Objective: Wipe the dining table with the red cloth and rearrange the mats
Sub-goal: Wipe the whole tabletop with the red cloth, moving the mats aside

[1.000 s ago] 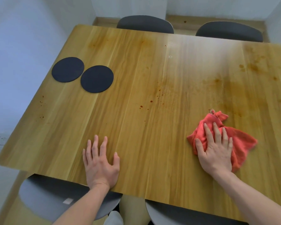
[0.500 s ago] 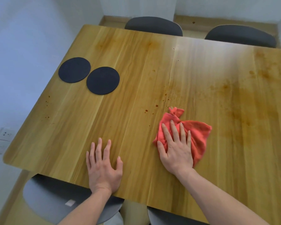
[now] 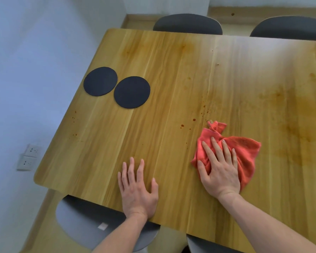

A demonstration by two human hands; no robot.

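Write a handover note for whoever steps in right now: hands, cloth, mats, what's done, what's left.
Left hand: flat on the table near its front edge, holding nothing.
Right hand: fingers straight, pressing the red cloth onto the wood.
Mats: two dark round ones side by side near the far left edge, untouched.
Done: wiping under way.
Left: red spots just beyond the cloth and near the left edge, brownish smears on the right side, then rearrange the mats.

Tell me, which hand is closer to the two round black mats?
Left. The left hand lies flat on the table, nearer the mats. The right hand presses the red cloth, farther right.
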